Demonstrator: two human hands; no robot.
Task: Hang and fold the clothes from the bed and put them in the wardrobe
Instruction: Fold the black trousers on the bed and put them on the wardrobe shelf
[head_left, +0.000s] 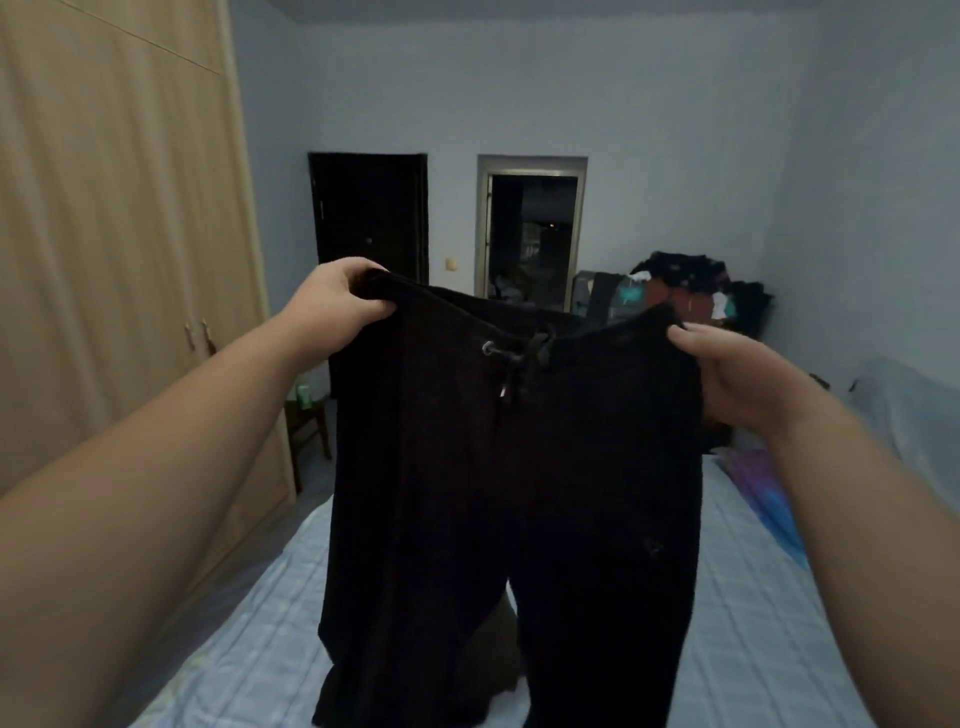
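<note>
While both arms reach forward over the bed (743, 613), a pair of black trousers (519, 493) hangs in the air between them, held up by the waistband. The left hand (337, 306) grasps the waistband's left corner, its fingers curled over the top of the fabric and the thumb pinching from below. The right hand (737, 379) grasps the right corner, thumb on the near side and the fingers hidden behind the cloth. Stretched between the two hands, the waistband sags slightly in the middle, where a drawstring (514, 358) with a metal eyelet is tied and dangles down the front. Both legs drop straight down, and their lower ends go out of view at the bottom edge of the picture, so whether they touch the mattress cannot be told.

Covering the bed is a pale blue quilted sheet. Near the bed's right edge lies a purple and blue cloth (763, 499). Beside the left edge of the bed stands a light wooden wardrobe (119, 234) with its doors closed. Past the foot of the bed, against the far wall, is a heap of dark and coloured clothes (691, 291). A dark door (371, 218) and an open doorway (532, 234) show in the far wall
</note>
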